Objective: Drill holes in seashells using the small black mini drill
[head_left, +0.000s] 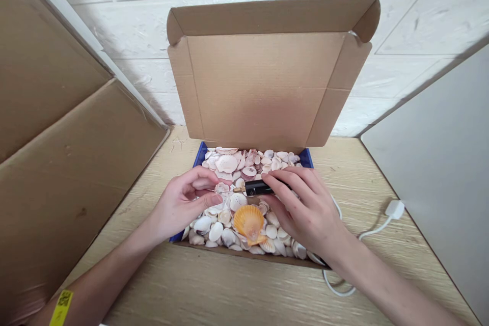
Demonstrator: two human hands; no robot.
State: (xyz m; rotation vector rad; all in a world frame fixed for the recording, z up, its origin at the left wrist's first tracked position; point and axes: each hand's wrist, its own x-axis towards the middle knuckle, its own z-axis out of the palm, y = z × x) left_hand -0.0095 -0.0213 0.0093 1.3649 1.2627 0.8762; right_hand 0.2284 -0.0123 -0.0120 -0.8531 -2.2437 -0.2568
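Note:
My left hand (191, 196) pinches a small pale seashell (221, 188) between thumb and fingers, above the shells in the box. In my right hand (301, 201) is a black mini electric drill (255, 188) with a brass-coloured chuck and a thin bit. It lies nearly level, and its tip points left at the held shell; whether the bit touches it I cannot tell. Beneath both hands, the open cardboard box (269, 89) with blue sides is filled with white, pinkish and purple shells. A large orange scallop shell (249, 222) rests on top near the front.
The box lid stands up against a white brick-patterned wall (141, 20). Large cardboard (76, 173) rises on the left, and a grey-white panel (435, 153) on the right. A white cable (376, 229) with a plug runs over the wooden tabletop (214, 285) beside my right forearm.

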